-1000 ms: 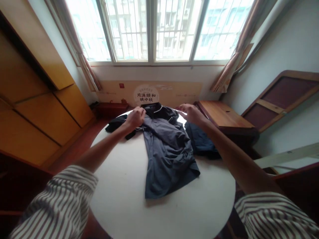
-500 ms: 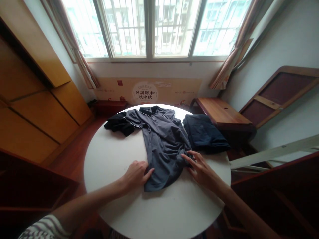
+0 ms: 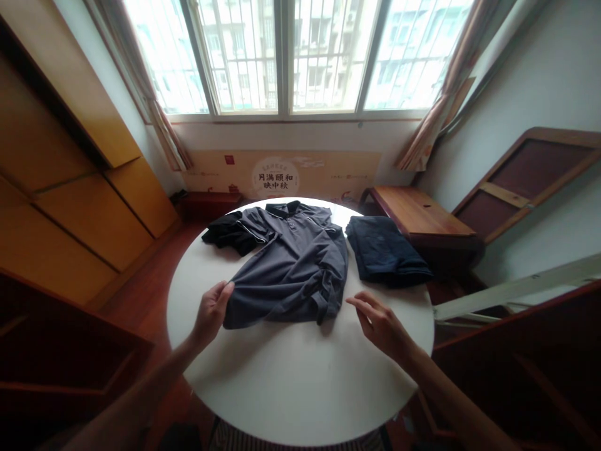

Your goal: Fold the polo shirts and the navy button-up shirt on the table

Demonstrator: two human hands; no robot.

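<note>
Here the left hand point(image 3: 211, 315) pinches the grey shirt point(image 3: 282, 269), lying between both hands' fingers, and the right hand point(image 3: 382, 326), fingers loose and empty beside the bunched edge point(image 3: 323, 302), should smooth it gently.

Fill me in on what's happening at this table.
A person's left hand pinches a lower corner of the gray shirt lying on a white table. The right hand, holding nothing, is just off the shirt's other side. A folded navy garment lies to the shirt's right, a black garment to its left.
</note>
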